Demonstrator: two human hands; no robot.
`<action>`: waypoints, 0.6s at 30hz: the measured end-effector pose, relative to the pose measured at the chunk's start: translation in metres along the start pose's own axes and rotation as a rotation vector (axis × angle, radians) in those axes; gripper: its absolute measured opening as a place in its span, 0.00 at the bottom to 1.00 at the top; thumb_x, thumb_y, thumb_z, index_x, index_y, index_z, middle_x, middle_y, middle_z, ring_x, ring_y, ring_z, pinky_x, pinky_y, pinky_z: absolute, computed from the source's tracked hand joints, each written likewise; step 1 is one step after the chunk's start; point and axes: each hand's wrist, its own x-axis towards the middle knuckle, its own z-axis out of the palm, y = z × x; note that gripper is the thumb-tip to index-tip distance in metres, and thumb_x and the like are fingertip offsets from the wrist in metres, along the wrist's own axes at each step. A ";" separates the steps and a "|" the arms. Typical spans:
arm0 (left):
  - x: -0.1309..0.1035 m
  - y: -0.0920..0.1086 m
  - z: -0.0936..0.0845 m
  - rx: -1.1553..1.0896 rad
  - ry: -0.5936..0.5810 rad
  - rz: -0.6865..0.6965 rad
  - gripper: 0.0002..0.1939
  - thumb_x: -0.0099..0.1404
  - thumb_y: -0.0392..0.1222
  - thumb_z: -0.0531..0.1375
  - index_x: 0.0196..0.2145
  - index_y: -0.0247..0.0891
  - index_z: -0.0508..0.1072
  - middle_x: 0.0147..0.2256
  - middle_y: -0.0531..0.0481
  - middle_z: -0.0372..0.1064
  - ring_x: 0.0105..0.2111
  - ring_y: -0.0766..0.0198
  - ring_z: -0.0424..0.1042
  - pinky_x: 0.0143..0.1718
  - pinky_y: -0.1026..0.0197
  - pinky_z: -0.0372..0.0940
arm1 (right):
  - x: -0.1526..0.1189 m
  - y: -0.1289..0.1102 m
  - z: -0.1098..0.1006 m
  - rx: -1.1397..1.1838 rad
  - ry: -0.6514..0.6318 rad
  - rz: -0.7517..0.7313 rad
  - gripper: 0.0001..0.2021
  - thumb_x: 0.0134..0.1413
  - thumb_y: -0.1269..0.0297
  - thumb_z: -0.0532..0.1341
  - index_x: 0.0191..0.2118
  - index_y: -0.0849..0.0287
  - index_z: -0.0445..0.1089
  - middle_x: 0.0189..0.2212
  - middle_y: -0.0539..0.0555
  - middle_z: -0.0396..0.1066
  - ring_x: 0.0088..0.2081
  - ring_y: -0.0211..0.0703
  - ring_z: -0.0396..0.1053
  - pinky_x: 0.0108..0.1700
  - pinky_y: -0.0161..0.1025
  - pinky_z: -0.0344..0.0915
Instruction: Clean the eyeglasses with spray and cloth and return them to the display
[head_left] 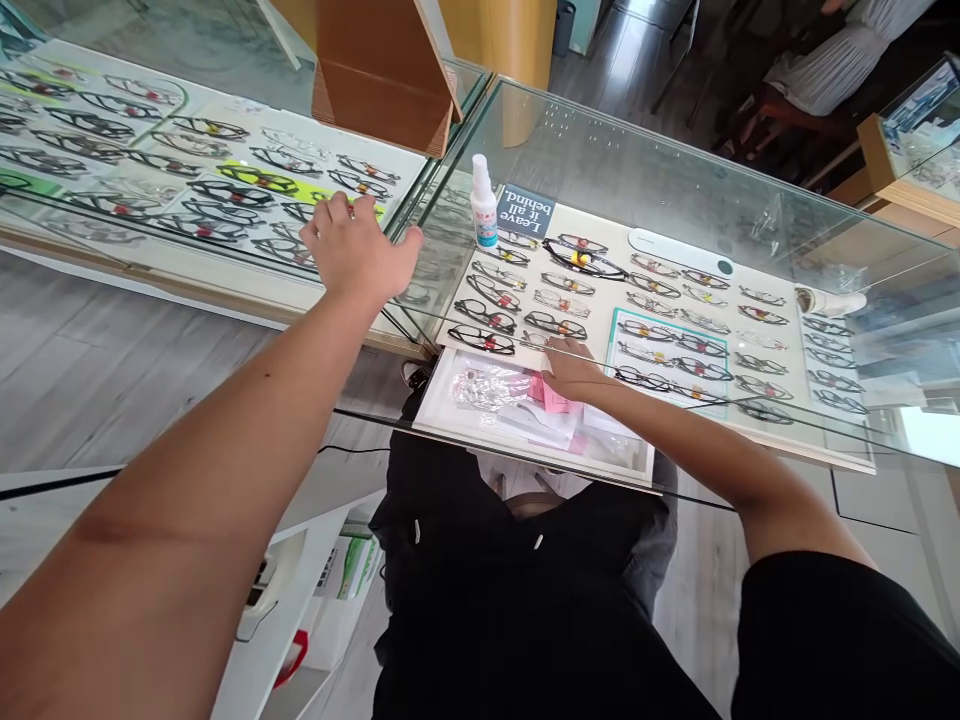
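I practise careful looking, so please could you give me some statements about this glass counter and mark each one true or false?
1. The spray bottle lies on its side. False: it stands upright.
2. The left hand has its fingers spread. True.
3. The drawer is fully closed. False: it is pulled out, showing plastic bags inside.
4. The right hand is near pink paper. True.
5. The card reading "Leave it all behind" is bright yellow. False: it is dark blue-grey.
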 end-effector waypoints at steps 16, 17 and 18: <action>0.000 0.000 0.000 -0.017 0.002 0.012 0.43 0.72 0.66 0.53 0.73 0.33 0.65 0.77 0.31 0.54 0.78 0.38 0.49 0.75 0.32 0.45 | -0.126 -0.035 -0.180 0.256 0.315 -0.201 0.16 0.75 0.60 0.56 0.42 0.55 0.81 0.42 0.55 0.83 0.43 0.50 0.78 0.44 0.44 0.67; 0.001 -0.001 0.000 -0.021 0.002 0.016 0.43 0.72 0.66 0.52 0.73 0.32 0.65 0.77 0.30 0.54 0.78 0.37 0.49 0.75 0.31 0.45 | -0.125 -0.028 -0.191 0.226 0.389 -0.163 0.17 0.76 0.59 0.55 0.42 0.55 0.81 0.42 0.56 0.82 0.43 0.51 0.78 0.45 0.46 0.67; 0.001 -0.001 0.000 -0.023 0.000 0.017 0.43 0.72 0.66 0.52 0.72 0.31 0.65 0.77 0.29 0.54 0.77 0.36 0.49 0.75 0.31 0.45 | -0.126 -0.023 -0.198 0.213 0.417 -0.148 0.17 0.76 0.58 0.55 0.43 0.55 0.81 0.41 0.56 0.82 0.43 0.52 0.78 0.45 0.46 0.67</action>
